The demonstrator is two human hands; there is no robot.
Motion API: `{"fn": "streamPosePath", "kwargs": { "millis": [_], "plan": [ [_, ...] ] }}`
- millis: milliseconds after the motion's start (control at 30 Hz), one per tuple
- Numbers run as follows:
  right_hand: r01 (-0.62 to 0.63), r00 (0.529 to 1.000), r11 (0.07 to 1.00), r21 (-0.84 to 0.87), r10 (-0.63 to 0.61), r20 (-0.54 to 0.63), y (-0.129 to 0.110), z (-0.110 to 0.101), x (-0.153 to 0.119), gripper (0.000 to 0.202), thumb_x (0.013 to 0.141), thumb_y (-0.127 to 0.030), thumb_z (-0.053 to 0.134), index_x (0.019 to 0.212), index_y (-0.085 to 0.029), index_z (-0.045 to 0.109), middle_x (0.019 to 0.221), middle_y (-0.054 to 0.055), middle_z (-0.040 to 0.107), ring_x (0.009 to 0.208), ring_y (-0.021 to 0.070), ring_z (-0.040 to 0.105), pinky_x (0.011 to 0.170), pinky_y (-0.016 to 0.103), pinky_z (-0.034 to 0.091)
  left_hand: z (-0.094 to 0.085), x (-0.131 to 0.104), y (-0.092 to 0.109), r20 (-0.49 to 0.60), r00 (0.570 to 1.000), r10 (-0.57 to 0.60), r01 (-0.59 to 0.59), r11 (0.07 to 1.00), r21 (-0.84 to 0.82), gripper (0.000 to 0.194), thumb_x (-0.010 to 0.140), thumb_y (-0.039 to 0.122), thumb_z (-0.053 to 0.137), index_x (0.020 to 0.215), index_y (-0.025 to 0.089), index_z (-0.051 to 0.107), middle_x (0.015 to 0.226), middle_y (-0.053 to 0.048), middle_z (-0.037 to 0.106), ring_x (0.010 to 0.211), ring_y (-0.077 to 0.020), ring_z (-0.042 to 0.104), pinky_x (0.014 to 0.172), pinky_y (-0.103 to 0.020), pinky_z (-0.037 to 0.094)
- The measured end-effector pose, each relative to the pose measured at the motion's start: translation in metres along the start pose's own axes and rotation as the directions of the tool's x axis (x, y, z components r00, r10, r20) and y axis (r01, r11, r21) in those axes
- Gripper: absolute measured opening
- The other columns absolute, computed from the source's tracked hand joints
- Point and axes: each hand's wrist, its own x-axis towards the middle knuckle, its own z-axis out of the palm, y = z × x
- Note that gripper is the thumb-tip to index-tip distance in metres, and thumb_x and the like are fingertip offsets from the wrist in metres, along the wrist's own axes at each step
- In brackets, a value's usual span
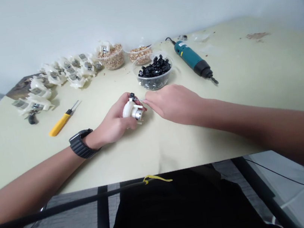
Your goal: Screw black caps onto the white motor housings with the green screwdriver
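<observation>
My left hand [116,122], a watch on its wrist, is closed around a white plastic housing [127,111] with a small silvery motor-like cylinder [138,113] in it. A small black plastic part [132,96] sits at the top of that housing. From the right, my right hand [175,103] grips a tool with a thin metal shaft [140,100], which points at the housing just below the black part. The tool's handle is hidden in my fingers, so its exact kind cannot be made out. Just beyond my hands stands a clear tub [154,82] of small black parts [156,67].
Several similar white housings [75,79] lie at the back left. A yellow-handled screwdriver [61,123] rests on the table [135,157] left of my hands. Two tubs of small tan pieces [112,59] stand behind. A teal corded power tool [190,55] lies back right.
</observation>
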Motion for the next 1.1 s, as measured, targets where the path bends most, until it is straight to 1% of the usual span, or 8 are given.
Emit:
{"fn": "streamPosePath", "kwargs": {
  "millis": [100,200,300,400,567,633,833,1100],
  "plan": [
    [-0.017,0.999,0.964,0.266,0.009,0.032,0.001,-0.005,0.003,0.039,0.111,-0.028,0.048,0.073,-0.02,0.053,0.064,0.0,0.05,0.06,0.0137,0.04,0.062,0.033,0.025,0.001,0.0,0.002,0.009,1.0,-0.002,0.001,0.999,0.048,0.049,0.059,0.005,0.077,0.102,0.021,0.06,0.102,-0.002,0.071,0.087,-0.0187,0.06,0.069,-0.031,0.043],
    [-0.162,0.98,0.795,0.585,0.061,0.189,0.004,-0.009,0.004,0.046,0.112,-0.034,0.048,0.069,-0.022,0.042,0.059,-0.003,0.041,0.054,0.0114,0.035,0.056,0.031,0.026,0.002,-0.001,0.002,0.009,0.999,0.035,-0.035,0.995,0.091,0.048,0.06,0.006,0.077,0.102,0.021,0.059,0.104,-0.002,0.071,0.086,-0.0183,0.059,0.069,-0.03,0.043],
    [-0.446,0.876,0.489,0.75,0.066,0.478,0.009,-0.011,0.004,0.042,0.113,-0.049,0.047,0.078,-0.025,0.045,0.056,-0.007,0.033,0.045,0.0107,0.021,0.044,0.031,0.016,0.001,-0.003,0.001,0.022,0.998,0.064,-0.066,0.987,0.146,0.046,0.063,0.007,0.078,0.102,0.021,0.058,0.101,-0.002,0.07,0.082,-0.0174,0.058,0.066,-0.03,0.042],
    [-0.567,0.797,0.322,0.758,-0.017,0.603,0.012,-0.01,0.005,0.039,0.113,-0.054,0.049,0.084,-0.027,0.047,0.056,-0.01,0.025,0.044,0.0104,0.012,0.041,0.03,0.007,-0.002,-0.003,-0.001,0.015,0.996,0.083,-0.084,0.98,0.181,0.046,0.066,0.007,0.08,0.104,0.021,0.059,0.099,-0.001,0.069,0.079,-0.0164,0.057,0.064,-0.029,0.041],
    [-0.494,0.863,0.198,0.847,-0.005,0.505,0.011,-0.002,0.009,0.034,0.11,-0.049,0.061,0.088,-0.024,0.052,0.065,-0.008,0.035,0.048,0.008,0.021,0.043,0.027,0.013,-0.008,0.006,-0.006,0.032,0.998,0.059,-0.059,0.998,0.009,0.049,0.059,0.002,0.079,0.102,0.02,0.063,0.1,-0.002,0.074,0.084,-0.0173,0.063,0.068,-0.027,0.045],
    [-0.437,0.895,0.262,0.86,0.037,0.444,0.01,0.002,0.009,0.03,0.11,-0.044,0.059,0.09,-0.022,0.054,0.071,-0.005,0.044,0.049,0.008,0.029,0.046,0.028,0.018,-0.009,0.009,-0.007,0.014,1.0,0.026,-0.025,0.995,-0.096,0.05,0.057,0.0,0.077,0.101,0.019,0.065,0.1,-0.003,0.075,0.088,-0.0181,0.066,0.071,-0.027,0.047],
    [-0.135,0.989,0.807,0.575,0.143,0.031,0.016,0.006,0.007,0.029,0.11,-0.036,0.054,0.091,-0.018,0.065,0.085,0.002,0.063,0.075,0.0147,0.049,0.071,0.031,0.035,-0.01,0.01,-0.009,-0.023,1.0,-0.012,0.005,0.959,-0.284,0.048,0.05,0.001,0.066,0.095,0.017,0.072,0.092,-0.004,0.076,0.094,-0.0214,0.071,0.08,-0.03,0.052],
    [-0.061,0.998,0.912,0.406,0.056,0.025,0.024,-0.002,0.001,0.023,0.104,-0.033,0.06,0.107,-0.015,0.073,0.082,0.003,0.066,0.074,0.0162,0.05,0.073,0.031,0.032,-0.014,0.01,-0.007,-0.027,0.999,-0.039,0.028,0.94,-0.341,0.044,0.049,0.007,0.063,0.091,0.016,0.072,0.089,-0.005,0.076,0.092,-0.0215,0.074,0.087,-0.033,0.057]
  ]
}}
